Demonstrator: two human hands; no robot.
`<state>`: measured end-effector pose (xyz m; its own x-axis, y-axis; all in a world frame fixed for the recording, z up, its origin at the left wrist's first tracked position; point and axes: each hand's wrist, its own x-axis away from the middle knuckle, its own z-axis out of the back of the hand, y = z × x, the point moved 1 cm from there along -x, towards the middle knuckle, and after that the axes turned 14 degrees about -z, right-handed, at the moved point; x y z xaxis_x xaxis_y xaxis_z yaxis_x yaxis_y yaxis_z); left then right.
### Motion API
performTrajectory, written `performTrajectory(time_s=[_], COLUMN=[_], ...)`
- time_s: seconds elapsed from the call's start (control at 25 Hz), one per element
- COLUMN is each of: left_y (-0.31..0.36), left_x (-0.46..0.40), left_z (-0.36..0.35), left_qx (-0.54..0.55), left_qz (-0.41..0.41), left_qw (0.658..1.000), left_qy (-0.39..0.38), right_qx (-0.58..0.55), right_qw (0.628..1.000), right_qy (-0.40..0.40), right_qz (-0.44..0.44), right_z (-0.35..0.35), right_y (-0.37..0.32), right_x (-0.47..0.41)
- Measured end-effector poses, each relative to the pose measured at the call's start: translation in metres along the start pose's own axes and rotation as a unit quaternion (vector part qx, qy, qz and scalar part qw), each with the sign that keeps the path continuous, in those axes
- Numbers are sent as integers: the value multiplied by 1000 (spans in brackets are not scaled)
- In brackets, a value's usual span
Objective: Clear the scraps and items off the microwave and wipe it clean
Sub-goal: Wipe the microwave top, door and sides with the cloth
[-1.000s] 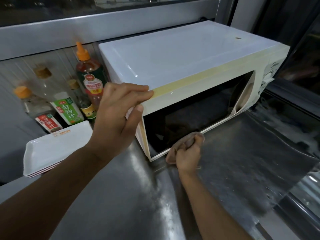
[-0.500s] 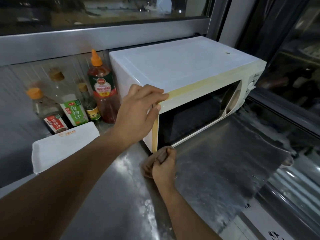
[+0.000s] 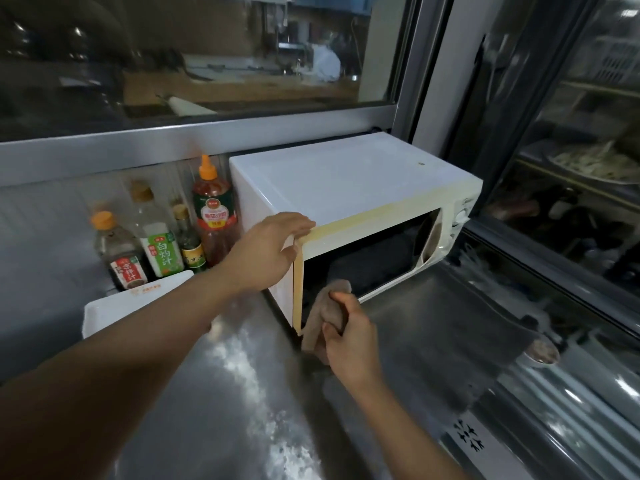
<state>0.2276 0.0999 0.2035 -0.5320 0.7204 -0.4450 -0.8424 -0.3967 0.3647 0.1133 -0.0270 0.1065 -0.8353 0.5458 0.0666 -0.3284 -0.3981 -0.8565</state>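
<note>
We stand at a steel counter [image 3: 242,393] with the microwave [image 3: 346,181] at its back edge, under the window, its long axis running left to right along that edge. The door faces us and slightly right.

Our left hand [image 3: 266,251] rests on the microwave's front left top corner. Its fingers [image 3: 294,221] lie straight over the top edge and the thumb presses the left side panel, so the hand braces the box without curling round anything.

Our right hand [image 3: 349,337] grips a brownish cloth [image 3: 322,313], fingers curled round it, thumb on top. The cloth touches the door's lower left corner, just beside the yellowed left door edge, and hangs down to the counter.

Key relation: the unwiped door glass lies to the right of and above the cloth, along the long axis. The right hand is the nearer one to it, and the left hand sits above it at the same corner. We judge the next stroke runs rightward across the door, or up the left edge, with the left hand keeping the box from sliding.

The top looks bare of items except 1 small dark speck [image 3: 421,163] near the back right corner, well apart from both hands.

4 bottles [image 3: 162,244] stand at the microwave's left, with a white tray [image 3: 114,306] in front of them.
</note>
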Motion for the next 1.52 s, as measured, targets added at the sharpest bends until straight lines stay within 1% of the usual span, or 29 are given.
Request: performTrajectory(time_s=[0.12, 0.2, 0.36, 0.56, 0.68, 0.84, 0.92, 1.12, 1.28, 1.4, 1.52], left_y=[12, 18, 19, 3, -18, -59, -77, -105, -118, -128, -139], left_x=[9, 23, 48, 60, 58, 54, 50, 40, 40, 39, 32], left_z=[25, 41, 65, 86, 92, 107, 115, 131, 126, 116, 99], left_qx=[19, 18, -23, -32, -42, -37, -24, 19, 49, 49, 43], left_qz=[57, 91, 114, 118, 95, 35, -6, -92, -116, -109, -101], left_qw=[997, 994, 993, 992, 994, 996, 996, 990, 987, 986, 986], left_qy=[41, 50, 21, -8, -22, -70, -88, -105, -103, -119, -128], right_qx=[14, 14, 17, 32, 53, 121, 143, 203, 235, 265, 314], right_qw=[997, 994, 989, 983, 981, 971, 965, 945, 933, 925, 911], right_qy=[16, 12, 9, 40, 75, 143, 185, 249, 271, 272, 258], right_qz=[73, 112, 148, 176, 172, 146, 119, 54, 33, 31, 65], right_z=[27, 38, 48, 50, 45, 19, 4, -21, -26, -30, -38], right_y=[-27, -44, -68, -94, -104, -121, -131, -154, -157, -154, -148], right_x=[9, 14, 19, 17, 12, 15, 21, 38, 38, 23, 1])
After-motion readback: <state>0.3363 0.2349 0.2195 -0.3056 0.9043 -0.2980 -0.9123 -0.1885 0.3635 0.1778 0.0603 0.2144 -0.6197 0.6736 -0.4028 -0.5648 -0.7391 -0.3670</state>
